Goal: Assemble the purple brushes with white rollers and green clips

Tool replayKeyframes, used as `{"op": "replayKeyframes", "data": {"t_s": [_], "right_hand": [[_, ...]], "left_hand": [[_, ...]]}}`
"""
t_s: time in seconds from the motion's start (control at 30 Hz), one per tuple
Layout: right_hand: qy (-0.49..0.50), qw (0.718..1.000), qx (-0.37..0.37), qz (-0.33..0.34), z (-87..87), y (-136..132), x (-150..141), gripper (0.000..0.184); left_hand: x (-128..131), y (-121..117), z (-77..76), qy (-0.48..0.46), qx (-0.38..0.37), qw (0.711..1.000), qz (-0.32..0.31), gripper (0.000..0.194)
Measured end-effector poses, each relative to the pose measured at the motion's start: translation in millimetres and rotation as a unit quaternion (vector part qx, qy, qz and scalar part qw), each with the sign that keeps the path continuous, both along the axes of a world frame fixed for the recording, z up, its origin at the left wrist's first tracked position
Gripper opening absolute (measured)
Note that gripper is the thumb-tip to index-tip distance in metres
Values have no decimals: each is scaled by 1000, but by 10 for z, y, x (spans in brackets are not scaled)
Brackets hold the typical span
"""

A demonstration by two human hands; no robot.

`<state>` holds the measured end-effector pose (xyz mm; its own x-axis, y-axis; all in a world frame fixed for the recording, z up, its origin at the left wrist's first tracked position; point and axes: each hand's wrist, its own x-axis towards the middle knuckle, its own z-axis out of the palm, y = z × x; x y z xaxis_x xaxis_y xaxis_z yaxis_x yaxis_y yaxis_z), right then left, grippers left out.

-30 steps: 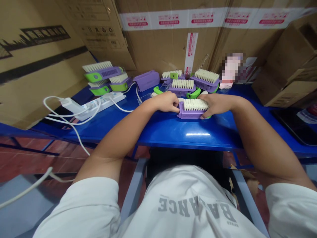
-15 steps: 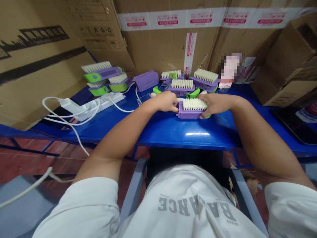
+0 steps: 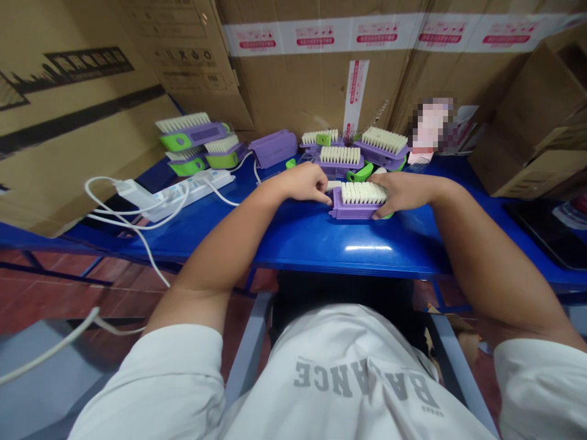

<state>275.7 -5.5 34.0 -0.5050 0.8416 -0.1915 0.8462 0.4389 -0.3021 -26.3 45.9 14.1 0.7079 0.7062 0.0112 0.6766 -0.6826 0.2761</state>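
Note:
A purple brush (image 3: 359, 211) with cream bristles facing up lies on the blue table in front of me. My right hand (image 3: 398, 190) grips its right end, thumb low on the near side and fingers over the far side. A bit of green shows under that thumb. At the brush's left end is my left hand (image 3: 306, 183), its fingers curled in and the thumb pointing at the purple edge. Beside its fingertips a small white piece (image 3: 334, 184) sticks out along the bristles. What the left fingers pinch, if anything, is hidden.
Behind my hands lie several similar brushes (image 3: 340, 156) and a green curved part (image 3: 360, 173). Stacked brushes (image 3: 186, 137), a purple case (image 3: 274, 149) and a white power strip (image 3: 197, 186) with cords sit left. Cardboard boxes (image 3: 316, 85) wall the back; a dark flat object (image 3: 548, 232) lies right.
My left hand has drawn slightly left from the brush's end, its fingers more curled. The right hand keeps its hold on the brush. The whole view has shifted a little.

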Motion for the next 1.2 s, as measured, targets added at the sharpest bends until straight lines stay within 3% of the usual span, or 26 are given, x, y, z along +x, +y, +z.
{"op": "replayKeyframes", "data": {"t_s": [0.23,0.37,0.57,0.73,1.0,1.1,1.2], "right_hand": [[41,998,2,46,-4,18,35,76],[65,997,3,49,5,35,91,84],[124,989,19,79,-25,75,128,90],[207,975,-7,77,-69,92,74,100],[425,905,-27,1,-126,91,127,85],[469,883,-20,-14,-140,100,172,84],[418,908,-17,-5,-132,111,184,80]], "left_hand": [[-80,-30,56,-51,1,998,-48,13],[-99,-29,68,-97,20,994,-55,21],[-74,-37,33,-113,64,991,-19,41],[-60,-27,13,-133,111,984,30,45],[-157,150,-20,-198,166,957,133,36],[-172,151,-26,-171,154,969,91,36],[-152,117,-37,-91,131,987,-3,36]]}}
